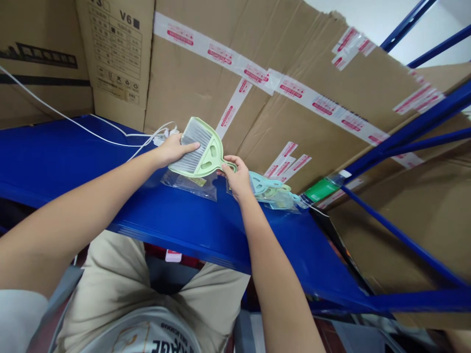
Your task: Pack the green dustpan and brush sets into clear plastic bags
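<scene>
A small pale green dustpan and brush set, its grey-white bristles spread toward the left, is held up over the blue shelf. My left hand grips the bristle end, thumb lying across the bristles. The handle end is pinched between the thumb and fingers of my right hand. Under the set, a clear plastic bag with a yellow label lies on the shelf. Just right of my right hand, more blue and green dustpan and brush sets lie in clear wrapping.
Large cardboard boxes stand along the back of the blue shelf. A green-labelled bottle leans at the right near the blue metal frame. White cables run across the left side, behind my left hand.
</scene>
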A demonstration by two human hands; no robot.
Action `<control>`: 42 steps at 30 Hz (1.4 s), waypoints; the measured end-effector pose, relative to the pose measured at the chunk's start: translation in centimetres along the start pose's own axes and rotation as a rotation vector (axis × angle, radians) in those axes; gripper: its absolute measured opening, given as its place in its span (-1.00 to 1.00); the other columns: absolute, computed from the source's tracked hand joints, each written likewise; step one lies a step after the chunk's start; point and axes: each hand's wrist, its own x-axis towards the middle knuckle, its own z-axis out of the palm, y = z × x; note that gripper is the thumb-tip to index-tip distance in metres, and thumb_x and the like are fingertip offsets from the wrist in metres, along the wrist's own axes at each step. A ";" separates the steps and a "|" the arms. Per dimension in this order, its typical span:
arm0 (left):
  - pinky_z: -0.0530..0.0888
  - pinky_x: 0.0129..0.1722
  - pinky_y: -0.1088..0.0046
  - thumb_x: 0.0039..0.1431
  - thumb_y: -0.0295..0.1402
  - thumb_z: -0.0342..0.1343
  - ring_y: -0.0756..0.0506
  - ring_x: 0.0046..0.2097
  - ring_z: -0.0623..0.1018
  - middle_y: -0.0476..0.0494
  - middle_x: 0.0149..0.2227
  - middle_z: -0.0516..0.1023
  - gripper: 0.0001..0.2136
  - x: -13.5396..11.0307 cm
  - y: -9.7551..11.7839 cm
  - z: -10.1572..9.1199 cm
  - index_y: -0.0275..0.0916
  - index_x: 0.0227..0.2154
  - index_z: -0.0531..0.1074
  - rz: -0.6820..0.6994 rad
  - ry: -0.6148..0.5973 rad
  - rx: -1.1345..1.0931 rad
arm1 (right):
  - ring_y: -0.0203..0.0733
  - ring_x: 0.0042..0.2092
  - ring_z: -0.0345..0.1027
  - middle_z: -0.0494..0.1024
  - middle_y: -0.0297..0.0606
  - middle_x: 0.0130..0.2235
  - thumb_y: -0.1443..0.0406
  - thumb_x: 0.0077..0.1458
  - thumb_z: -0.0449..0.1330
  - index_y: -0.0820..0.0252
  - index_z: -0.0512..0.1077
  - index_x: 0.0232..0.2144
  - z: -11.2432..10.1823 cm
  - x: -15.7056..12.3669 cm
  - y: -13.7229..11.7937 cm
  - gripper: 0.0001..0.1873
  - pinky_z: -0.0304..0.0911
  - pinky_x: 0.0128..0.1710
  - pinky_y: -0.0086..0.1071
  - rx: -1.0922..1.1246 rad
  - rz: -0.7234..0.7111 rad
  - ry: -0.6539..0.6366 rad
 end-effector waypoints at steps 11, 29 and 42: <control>0.54 0.09 0.10 0.07 -0.28 0.34 -0.28 0.02 0.64 -0.32 -0.05 0.69 -0.65 0.2 -0.3 0.1 -0.26 -0.07 0.61 0.053 0.063 -0.001 | -0.25 -0.28 0.50 0.55 -0.36 -0.34 0.17 0.04 0.36 0.11 0.45 -0.26 -0.2 0.0 -0.7 -0.75 0.56 -0.15 -0.27 -0.006 0.026 -0.007; 0.58 0.05 0.16 0.00 -0.43 0.31 -0.24 -0.04 0.67 -0.20 -0.17 0.71 -0.73 2.2 -0.2 -2.8 -0.23 -0.17 0.62 -0.087 0.304 -0.194 | -0.24 -0.35 0.46 0.54 -0.37 -0.40 0.18 0.15 0.20 0.09 0.36 -0.39 -1.4 0.1 -0.1 -0.86 0.40 -0.22 -0.32 -0.531 0.197 0.036; 0.53 0.11 0.12 -0.01 -0.46 0.31 -0.26 0.00 0.64 -0.20 -0.15 0.69 -0.77 2.3 -0.6 -3.8 -0.24 -0.23 0.59 -0.072 0.385 -0.101 | -0.20 -0.34 0.45 0.53 -0.39 -0.43 0.27 -0.01 0.33 0.07 0.31 -0.50 1.6 -1.3 0.0 -0.78 0.34 -0.22 -0.32 -0.788 0.304 -0.032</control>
